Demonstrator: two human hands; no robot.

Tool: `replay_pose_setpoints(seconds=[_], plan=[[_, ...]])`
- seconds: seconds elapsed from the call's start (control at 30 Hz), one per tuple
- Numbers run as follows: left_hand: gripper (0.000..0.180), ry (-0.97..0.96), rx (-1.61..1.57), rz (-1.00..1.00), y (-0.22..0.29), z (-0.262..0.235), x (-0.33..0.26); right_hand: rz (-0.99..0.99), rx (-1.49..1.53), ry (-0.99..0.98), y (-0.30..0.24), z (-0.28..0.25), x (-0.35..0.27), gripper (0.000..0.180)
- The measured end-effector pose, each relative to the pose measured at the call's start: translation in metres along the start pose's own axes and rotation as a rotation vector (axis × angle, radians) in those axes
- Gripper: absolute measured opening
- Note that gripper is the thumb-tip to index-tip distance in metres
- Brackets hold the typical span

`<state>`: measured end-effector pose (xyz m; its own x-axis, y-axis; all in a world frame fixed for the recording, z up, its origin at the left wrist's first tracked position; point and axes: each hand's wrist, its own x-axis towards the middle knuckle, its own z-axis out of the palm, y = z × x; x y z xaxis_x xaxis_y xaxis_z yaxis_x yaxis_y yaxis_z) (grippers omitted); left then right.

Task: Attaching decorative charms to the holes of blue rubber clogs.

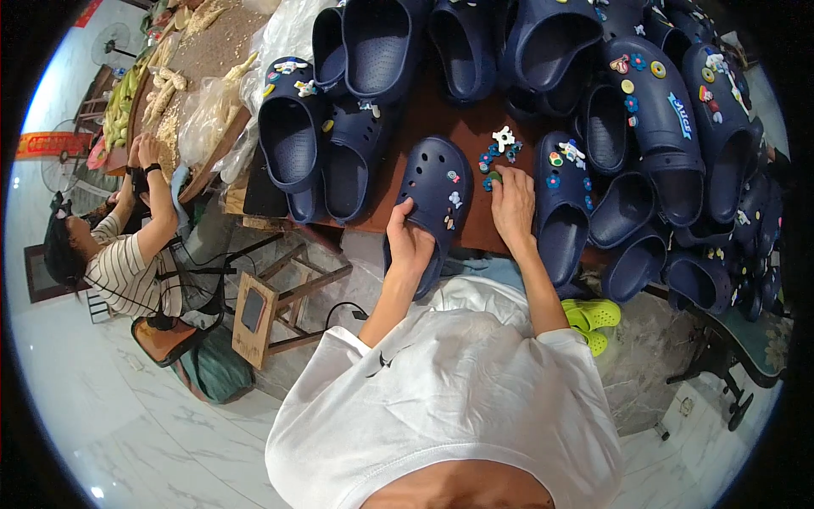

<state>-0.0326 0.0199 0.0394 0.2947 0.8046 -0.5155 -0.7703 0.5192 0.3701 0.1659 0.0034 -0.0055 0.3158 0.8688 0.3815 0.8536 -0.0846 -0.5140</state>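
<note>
A navy foam clog (pixel 434 188) lies on the brown table (pixel 449 127) in front of me, with a few small charms pushed into its top. My left hand (pixel 409 242) grips its heel end at the table's near edge. My right hand (pixel 512 204) rests on the table just right of the clog, fingertips pinching a small green charm (pixel 493 177). Beyond my fingers lies a small heap of loose charms (pixel 498 148), blue ones and a white flower.
Many more navy clogs (pixel 653 110) crowd the table's back and right side, some with charms. At left a person in a striped shirt (pixel 127 263) sits at another table. A wooden stool (pixel 280 297) and lime-green clogs (pixel 593 321) stand on the marble floor.
</note>
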Motion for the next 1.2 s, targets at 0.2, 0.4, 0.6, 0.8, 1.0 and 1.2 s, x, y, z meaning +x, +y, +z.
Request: replay_pose_setpoints(seconds=[0.2,0.4,0.6,0.8,1.0,1.2], plan=[[0.043,0.009,-0.052,0.031,0.004,0.003,0.001,0.063,0.032,-0.035,0.001,0.001,0.005,0.015],[0.042,-0.002,-0.121,-0.007,0.008,0.002,0.01,0.081,0.111,-0.022,0.003,0.001,0.006,0.014],[0.049,-0.017,-0.113,0.045,0.001,-0.005,0.016,0.154,0.351,-0.075,-0.022,-0.014,0.025,0.012],[0.058,-0.076,-0.139,0.038,-0.002,0.002,0.015,0.164,0.634,-0.188,-0.043,-0.002,0.045,0.015],[0.061,-0.096,-0.122,0.035,-0.002,0.001,0.013,0.164,0.626,-0.256,-0.054,0.005,0.054,0.014],[0.06,-0.174,-0.159,0.016,-0.003,-0.008,0.008,0.179,0.572,-0.244,-0.053,-0.001,0.054,0.016]])
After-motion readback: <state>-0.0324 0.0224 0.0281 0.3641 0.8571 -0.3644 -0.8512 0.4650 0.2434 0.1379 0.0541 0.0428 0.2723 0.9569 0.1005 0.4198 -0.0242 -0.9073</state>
